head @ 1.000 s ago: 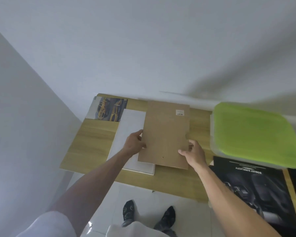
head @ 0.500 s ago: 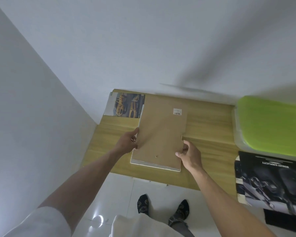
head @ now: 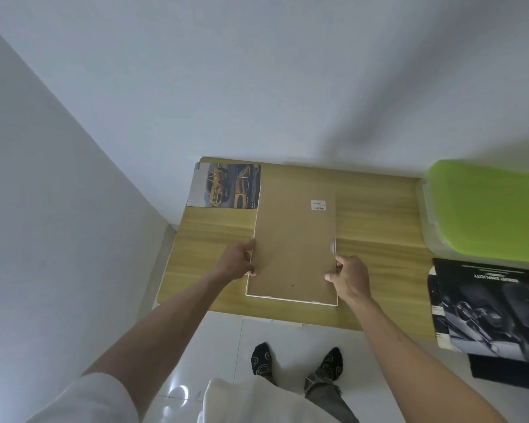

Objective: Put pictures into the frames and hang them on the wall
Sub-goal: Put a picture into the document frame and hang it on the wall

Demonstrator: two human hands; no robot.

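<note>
A brown backing board [head: 293, 239] with a small barcode sticker lies on top of a white picture frame [head: 290, 298] on the wooden table [head: 379, 239]; only the frame's thin white edge shows along the near and left sides. My left hand [head: 237, 261] grips the board's left edge. My right hand [head: 350, 277] grips its right edge near the lower corner. A picture of yellow cars [head: 226, 186] lies flat at the table's far left corner, just beyond the board.
A clear plastic box with a green lid [head: 486, 209] stands at the table's right. A dark poster with a car interior [head: 495, 306] lies at the right front, overhanging the edge. White walls close in behind and on the left. My feet stand on white floor tiles.
The brown board moved left from a slanted position and now lies squared over the white frame. Both hands shifted with it to its side edges. The view also swung left.
</note>
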